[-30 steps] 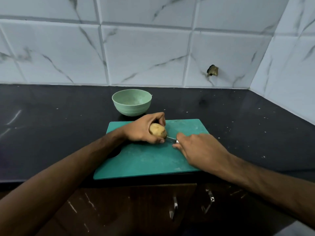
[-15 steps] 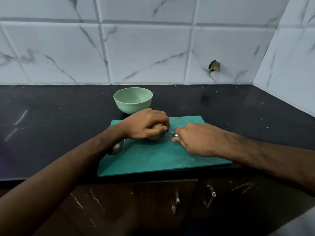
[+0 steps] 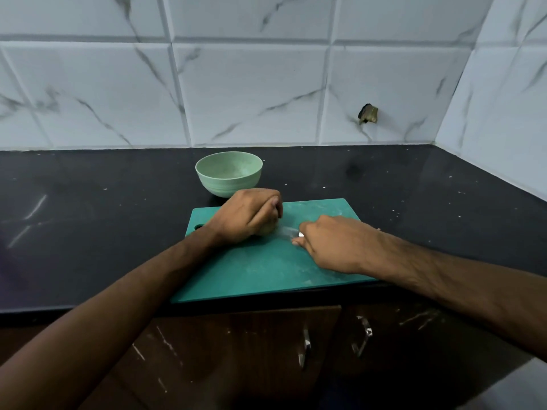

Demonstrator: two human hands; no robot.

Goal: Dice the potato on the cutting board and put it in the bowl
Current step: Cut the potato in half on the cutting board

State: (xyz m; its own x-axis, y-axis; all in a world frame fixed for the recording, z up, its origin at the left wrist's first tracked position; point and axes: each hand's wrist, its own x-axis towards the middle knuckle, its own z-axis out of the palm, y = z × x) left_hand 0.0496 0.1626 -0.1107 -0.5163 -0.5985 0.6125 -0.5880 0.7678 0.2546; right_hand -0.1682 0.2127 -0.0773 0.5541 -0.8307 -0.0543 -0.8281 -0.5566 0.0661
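On the teal cutting board (image 3: 266,273) my left hand (image 3: 245,216) curls over the potato (image 3: 268,227), hiding all but its lower right edge. My right hand (image 3: 328,242) grips a knife (image 3: 288,232) just right of the potato; the short blade is blurred and points left toward the potato, and the handle is hidden in my fist. The pale green bowl (image 3: 228,173) stands empty on the counter just behind the board's left end.
The black counter (image 3: 88,217) runs left and right of the board, with white tiled walls (image 3: 251,93) behind and at the right corner. Dark cabinet doors with metal handles (image 3: 306,347) lie below the counter's front edge.
My left hand has rolled over the potato, covering most of it. The knife stays at the potato's right side, its blade now blurred. The view has shifted slightly.
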